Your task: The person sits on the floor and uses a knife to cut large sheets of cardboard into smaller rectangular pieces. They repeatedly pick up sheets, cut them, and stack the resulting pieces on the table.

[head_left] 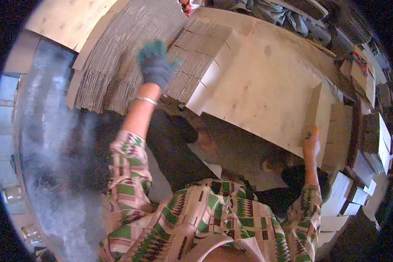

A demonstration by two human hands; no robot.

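Patterned sleeves (pixel 214 218), gloved left hand (pixel 155 65) raised — right hand (pixel 311 142) gripping cardboard sheet (pixel 257 83)

Left hand (pixel 155 65): dark grey glove, green fingertips, thin silver bangle at the wrist. Right hand (pixel 311 142): seemingly bare, though blur makes that uncertain. Both sleeves: loose patterned fabric in green, cream, pink and dark brown geometric blocks. Same cloth across the torso.
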